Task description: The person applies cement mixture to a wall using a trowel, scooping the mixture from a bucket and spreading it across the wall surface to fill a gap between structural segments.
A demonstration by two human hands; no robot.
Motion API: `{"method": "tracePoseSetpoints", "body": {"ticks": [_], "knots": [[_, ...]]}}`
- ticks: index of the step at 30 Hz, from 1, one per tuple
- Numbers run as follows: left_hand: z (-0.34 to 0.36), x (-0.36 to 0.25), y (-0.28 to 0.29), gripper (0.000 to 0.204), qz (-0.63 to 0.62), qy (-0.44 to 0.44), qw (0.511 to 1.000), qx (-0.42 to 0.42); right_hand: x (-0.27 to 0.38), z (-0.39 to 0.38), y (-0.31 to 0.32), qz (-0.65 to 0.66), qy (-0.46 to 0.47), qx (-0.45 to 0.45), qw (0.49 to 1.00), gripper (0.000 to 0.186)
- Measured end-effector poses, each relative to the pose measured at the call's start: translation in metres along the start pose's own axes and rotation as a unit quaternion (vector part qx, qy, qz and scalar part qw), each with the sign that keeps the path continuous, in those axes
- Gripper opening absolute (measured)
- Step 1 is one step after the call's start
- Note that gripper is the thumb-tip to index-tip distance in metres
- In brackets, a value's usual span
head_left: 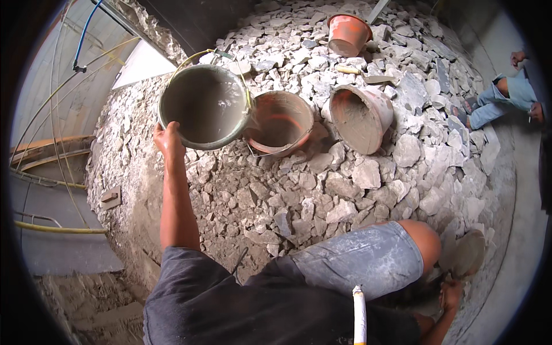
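Observation:
My left hand (168, 141) grips the near left rim of a dark round bucket (175, 123) holding grey, wet contents. The bucket is tilted, and its right rim touches or overhangs an orange bucket (282, 98), where a grey streak shows between the two. A wire handle hangs at the orange bucket's front. Beside it a mortar-smeared bucket (376, 115) leans with its mouth toward me. Low on the right, my right hand (451, 294) is close to a round grey surface (467, 253); its fingers are too small and dim to read.
Broken stone (345, 178) covers the ground. Farther back stand another orange bucket (349, 34) and a trowel (376, 79) lying on the rubble. At right, a person in jeans (506, 95) is near the wall. Hoses (57, 229) run along the left. A cigarette (359, 316) shows in the foreground.

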State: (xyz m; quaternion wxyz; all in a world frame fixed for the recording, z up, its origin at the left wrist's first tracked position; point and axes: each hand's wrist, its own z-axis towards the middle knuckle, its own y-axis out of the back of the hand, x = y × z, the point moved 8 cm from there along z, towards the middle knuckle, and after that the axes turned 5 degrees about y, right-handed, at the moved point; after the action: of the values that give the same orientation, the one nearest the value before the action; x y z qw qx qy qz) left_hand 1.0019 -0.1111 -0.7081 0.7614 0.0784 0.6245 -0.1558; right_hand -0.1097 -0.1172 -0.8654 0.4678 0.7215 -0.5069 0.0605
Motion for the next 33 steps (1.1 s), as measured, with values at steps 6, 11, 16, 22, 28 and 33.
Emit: {"method": "tracePoseSetpoints", "body": {"ticks": [6,11,16,22,28,33], "knots": [[0.003,0.002,-0.003,0.021,-0.015,-0.004,1.000,-0.002,0.001,-0.008,0.004,-0.034,0.008,0.005,0.999,0.018],[0.027,0.079,0.047,0.028,-0.128,0.172,0.971,-0.106,0.009,-0.014,0.002,-0.035,0.005,0.008,0.999,0.025],[0.034,0.163,0.031,0.027,-0.307,0.253,0.917,-0.021,0.023,-0.026,-0.001,-0.033,-0.009,0.001,0.999,0.020],[0.005,0.227,0.074,0.005,-0.315,0.350,0.882,0.019,-0.001,-0.025,0.011,-0.039,-0.027,-0.007,0.999,0.020],[-0.050,0.208,0.107,0.030,-0.246,0.305,0.894,-0.217,-0.003,-0.046,0.016,-0.015,-0.021,-0.026,0.999,0.019],[-0.164,0.177,-0.047,0.052,-0.176,0.457,0.872,0.023,-0.032,-0.067,0.063,0.058,-0.039,-0.022,0.997,0.020]]}}
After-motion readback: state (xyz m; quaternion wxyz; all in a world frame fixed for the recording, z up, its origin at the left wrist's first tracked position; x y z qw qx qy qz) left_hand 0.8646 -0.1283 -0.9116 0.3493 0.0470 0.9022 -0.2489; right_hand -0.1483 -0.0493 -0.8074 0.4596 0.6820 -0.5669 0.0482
